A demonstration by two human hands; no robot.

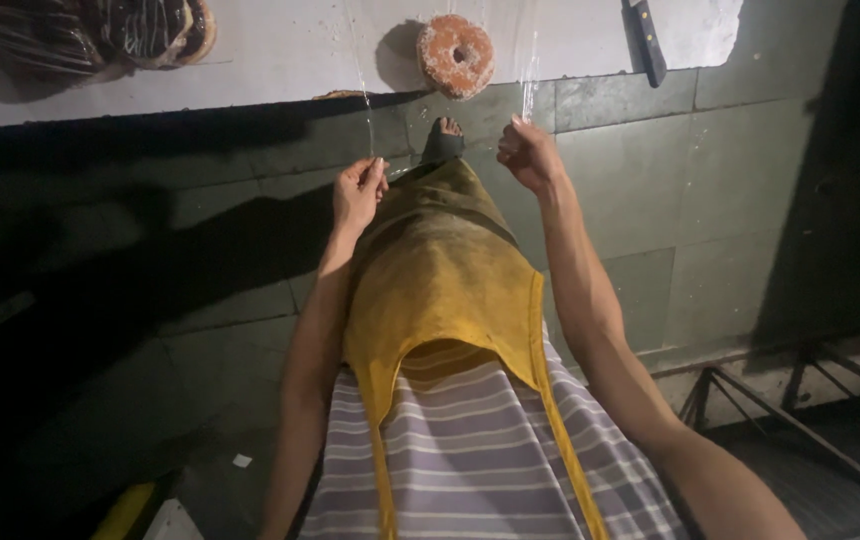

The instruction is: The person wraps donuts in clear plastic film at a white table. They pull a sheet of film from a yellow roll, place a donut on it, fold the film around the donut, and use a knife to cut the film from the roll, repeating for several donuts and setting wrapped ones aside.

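Clear plastic film (445, 75) stretched over a sugared ring doughnut (456, 56) on the white counter (280, 50). Just below the doughnut, left hand (358, 190) pinched shut on one film edge, right hand (528, 152) fisted on the other. Left of the doughnut, film-wrapped dark packages (100, 35); right of it, a dark-handled knife (647, 40). Below, a yellow apron (440, 270).

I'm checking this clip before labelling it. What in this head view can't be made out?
- Clear film pinched by left hand and right hand: its edges barely show.
- Wrapped items, top left: cut off by the frame, blurred under wrap.
- Knife: blade cut off at the top edge.
- Foot: mostly hidden by the yellow apron.
- Floor at left: too dark.
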